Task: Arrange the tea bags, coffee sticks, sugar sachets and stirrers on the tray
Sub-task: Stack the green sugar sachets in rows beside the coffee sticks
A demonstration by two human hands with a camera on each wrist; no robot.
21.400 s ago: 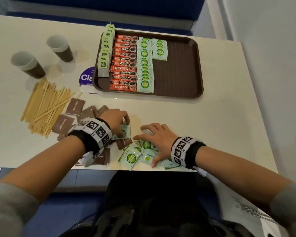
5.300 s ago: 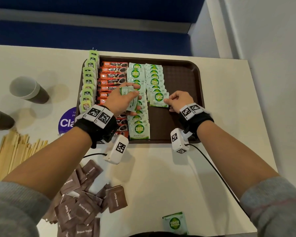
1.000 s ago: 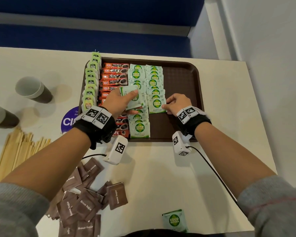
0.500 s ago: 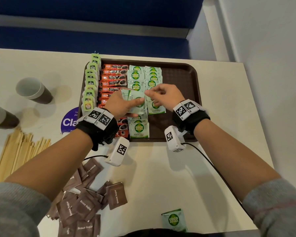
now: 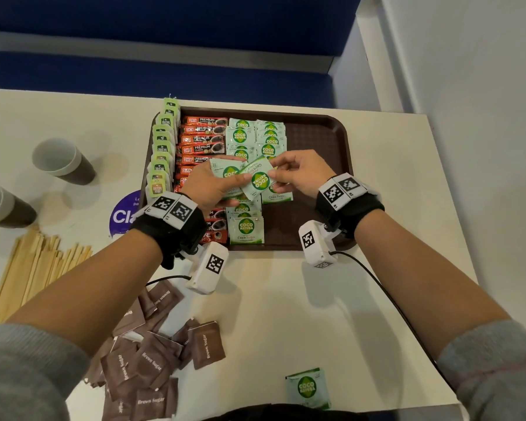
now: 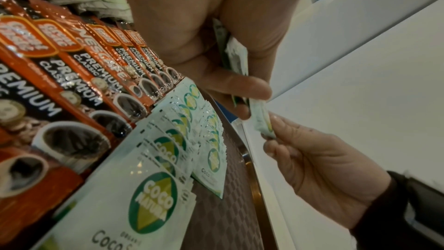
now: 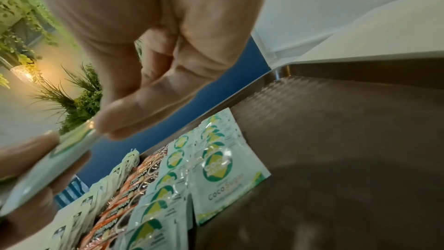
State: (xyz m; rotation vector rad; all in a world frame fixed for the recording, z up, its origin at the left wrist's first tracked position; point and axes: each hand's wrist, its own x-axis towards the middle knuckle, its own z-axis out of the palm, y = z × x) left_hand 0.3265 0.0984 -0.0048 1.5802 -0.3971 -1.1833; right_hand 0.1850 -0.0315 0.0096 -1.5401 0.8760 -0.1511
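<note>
Your right hand [image 5: 298, 174] has left the second sachet column and now pinches one green-and-white coco sugar sachet [image 5: 259, 180] off the small stack gripped in your left hand [image 5: 208, 186], above the brown plastic tray [image 5: 322, 138] (next placement, likely).

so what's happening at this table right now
A person is filling a brown plastic tray with drink supplies. The left hand holds a small stack of green-and-white coco sugar sachets, and the right hand pinches one sachet off it. Brown sugar sachets and wooden stirrers wait on the table.
</note>
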